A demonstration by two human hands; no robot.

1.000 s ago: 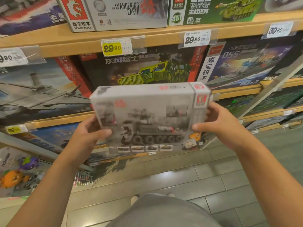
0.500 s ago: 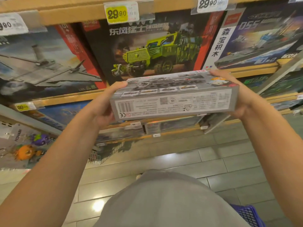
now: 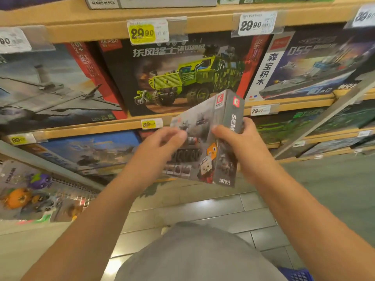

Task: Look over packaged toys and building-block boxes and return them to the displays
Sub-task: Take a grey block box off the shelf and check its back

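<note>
Shelf-front (image 3: pixel 121 29), grey box (image 3: pixel 205 142) tilted upright.

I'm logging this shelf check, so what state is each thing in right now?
Grey building-block box with a tank picture: off the shelf, tilted on end, held in both hands.
Left hand: fingers curled on the box's front.
Right hand: grips the box's side.
Large black box with a green truck picture: upright on the wooden shelf.
</note>
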